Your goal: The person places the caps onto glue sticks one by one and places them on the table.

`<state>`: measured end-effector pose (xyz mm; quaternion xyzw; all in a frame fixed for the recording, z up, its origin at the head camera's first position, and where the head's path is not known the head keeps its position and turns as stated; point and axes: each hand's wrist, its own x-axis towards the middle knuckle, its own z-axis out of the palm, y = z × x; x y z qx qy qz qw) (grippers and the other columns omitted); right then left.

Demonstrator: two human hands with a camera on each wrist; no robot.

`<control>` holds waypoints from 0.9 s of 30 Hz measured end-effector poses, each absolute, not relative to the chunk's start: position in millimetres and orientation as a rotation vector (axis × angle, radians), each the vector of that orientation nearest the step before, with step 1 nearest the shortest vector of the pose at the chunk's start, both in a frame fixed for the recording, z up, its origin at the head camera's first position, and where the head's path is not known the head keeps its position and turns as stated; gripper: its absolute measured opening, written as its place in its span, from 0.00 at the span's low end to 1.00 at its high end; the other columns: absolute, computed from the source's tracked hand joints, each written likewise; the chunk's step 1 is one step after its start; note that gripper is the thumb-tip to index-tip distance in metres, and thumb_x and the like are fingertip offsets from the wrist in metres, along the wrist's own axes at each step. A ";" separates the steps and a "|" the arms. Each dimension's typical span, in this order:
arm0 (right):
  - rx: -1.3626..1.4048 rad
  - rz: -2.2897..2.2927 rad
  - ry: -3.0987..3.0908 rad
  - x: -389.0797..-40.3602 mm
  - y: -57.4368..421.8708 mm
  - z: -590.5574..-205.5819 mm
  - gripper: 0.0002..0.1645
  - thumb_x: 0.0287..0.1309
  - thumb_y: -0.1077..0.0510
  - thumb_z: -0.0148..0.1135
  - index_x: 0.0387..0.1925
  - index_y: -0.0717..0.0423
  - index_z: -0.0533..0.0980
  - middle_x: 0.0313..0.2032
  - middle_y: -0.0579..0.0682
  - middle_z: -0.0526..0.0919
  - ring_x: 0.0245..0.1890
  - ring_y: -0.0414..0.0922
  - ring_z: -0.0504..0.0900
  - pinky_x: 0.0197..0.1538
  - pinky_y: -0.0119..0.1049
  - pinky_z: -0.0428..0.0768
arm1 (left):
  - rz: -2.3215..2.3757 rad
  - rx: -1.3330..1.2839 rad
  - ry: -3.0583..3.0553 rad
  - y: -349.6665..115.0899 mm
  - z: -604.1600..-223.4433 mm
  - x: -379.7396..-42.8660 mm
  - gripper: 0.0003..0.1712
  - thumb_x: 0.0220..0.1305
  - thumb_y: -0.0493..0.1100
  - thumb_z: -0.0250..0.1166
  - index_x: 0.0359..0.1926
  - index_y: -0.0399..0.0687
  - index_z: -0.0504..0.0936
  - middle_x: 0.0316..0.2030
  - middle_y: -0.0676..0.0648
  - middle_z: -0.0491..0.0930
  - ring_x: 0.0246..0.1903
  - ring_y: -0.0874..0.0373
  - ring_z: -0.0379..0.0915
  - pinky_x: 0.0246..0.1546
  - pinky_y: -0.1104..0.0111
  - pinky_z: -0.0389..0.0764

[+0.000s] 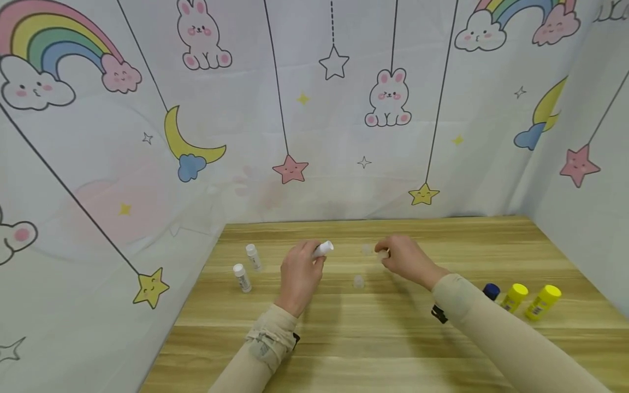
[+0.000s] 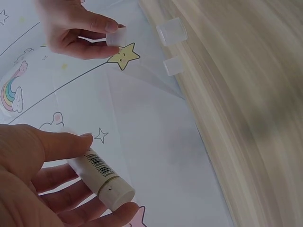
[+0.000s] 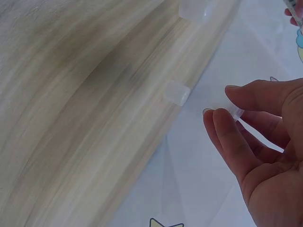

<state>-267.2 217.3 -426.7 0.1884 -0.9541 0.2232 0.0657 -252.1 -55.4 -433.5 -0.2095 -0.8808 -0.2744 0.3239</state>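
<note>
Two beige sleeves reach in from the bottom corners, nearest of all, a black strap showing at the right cuff. Beyond them spreads the wood-grain table. At the right, just past that sleeve, two yellow tubes stand upright beside a dark blue tube, which the sleeve partly hides. Farther in, at the left, two upright white tubes stand near each other. Between these groups the left hand grips a white tube, thumb on one side and fingers curled round the other, held above the table. Its long axis is slanted: one end points up and toward the right hand, the other down and left, and the left wrist view shows a barcode running along the barrel. A near loose cap, clear, sits on the table to the right of that hand. Deeper still, the right hand pinches a small translucent cap between thumb and fingertips, with a far loose cap close by on its left. Behind everything hangs a white cloth printed with rabbits, stars and moons.
</note>
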 end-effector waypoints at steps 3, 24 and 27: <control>0.568 0.697 -2.860 -265.5 215.1 -423.9 0.17 0.56 0.70 0.65 0.47 0.58 0.85 0.44 0.53 0.85 0.38 0.48 0.84 0.38 0.41 0.83 | -0.714 -0.549 -2.320 -54.2 -434.5 -251.7 0.15 0.55 0.36 0.78 0.44 0.44 0.86 0.40 0.46 0.85 0.39 0.51 0.83 0.37 0.57 0.84; 0.570 0.741 -2.800 -261.7 211.2 -418.0 0.15 0.56 0.68 0.67 0.46 0.57 0.85 0.42 0.51 0.85 0.34 0.41 0.82 0.35 0.38 0.81 | -0.696 -0.566 -2.316 -47.4 -439.8 -254.1 0.14 0.57 0.38 0.77 0.45 0.47 0.86 0.39 0.47 0.85 0.36 0.52 0.83 0.33 0.58 0.84; 0.563 0.747 -2.793 -260.3 210.5 -415.9 0.14 0.57 0.67 0.67 0.46 0.55 0.85 0.42 0.50 0.84 0.35 0.41 0.81 0.36 0.38 0.81 | -0.701 -0.568 -2.312 -45.8 -440.2 -254.8 0.14 0.57 0.38 0.77 0.45 0.47 0.86 0.38 0.47 0.85 0.35 0.52 0.83 0.33 0.59 0.84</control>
